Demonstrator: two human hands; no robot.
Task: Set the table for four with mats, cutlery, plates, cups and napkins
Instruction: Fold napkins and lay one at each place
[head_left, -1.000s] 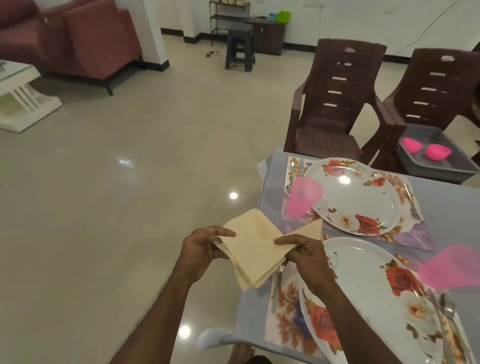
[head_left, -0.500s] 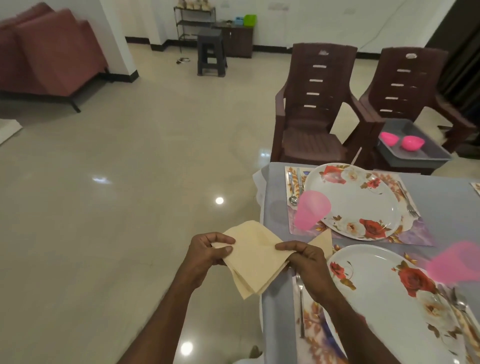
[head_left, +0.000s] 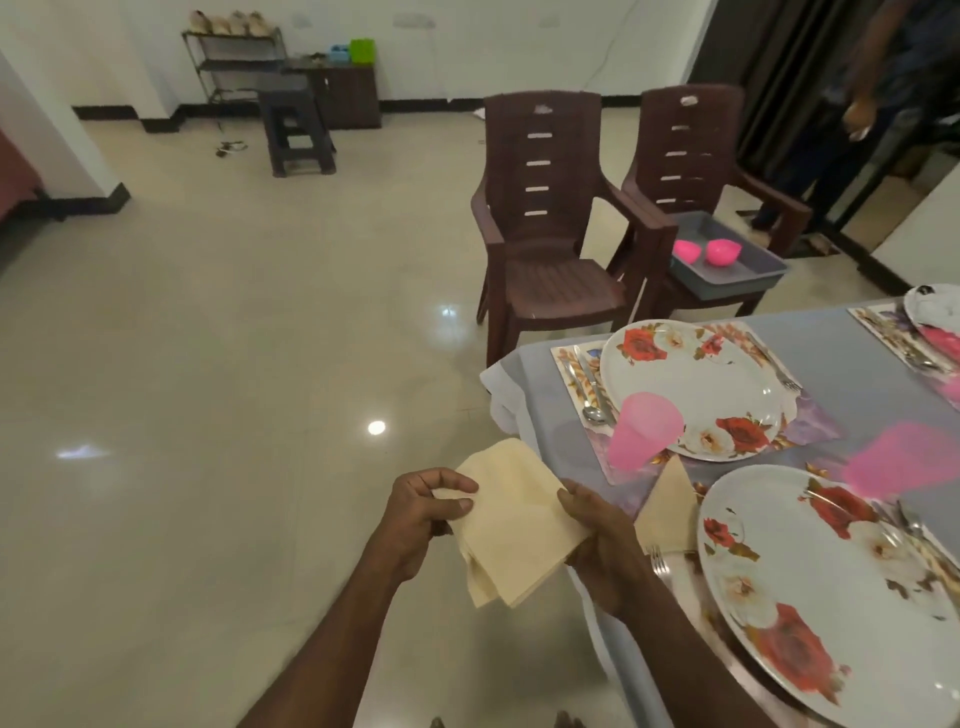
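Note:
Both hands hold a small stack of cream napkins (head_left: 514, 519) in the air just off the table's left edge. My left hand (head_left: 423, 512) pinches the stack's left corner and my right hand (head_left: 597, 540) grips its right side. A folded napkin (head_left: 670, 506) lies on the table (head_left: 872, 338) beside the near floral plate (head_left: 841, 582), with a fork (head_left: 658, 560) below it. The far place has a mat (head_left: 569, 364), a floral plate (head_left: 696, 387), a spoon and knife (head_left: 589, 387), a fork (head_left: 774, 364) and a pink cup (head_left: 644, 428). Another pink cup (head_left: 898, 457) stands at the near setting.
Two brown plastic chairs (head_left: 545, 249) stand beyond the table; the right one carries a grey tray (head_left: 737, 270) with two pink bowls (head_left: 722, 251). A third setting (head_left: 930, 332) shows at the right edge. A person (head_left: 841, 119) stands at the far right. A dark stool (head_left: 296, 130) is on the tiled floor.
The view has swung right, showing more of the table and a third setting. Both hands keep their hold on the napkin stack, which stays off the table's left edge.

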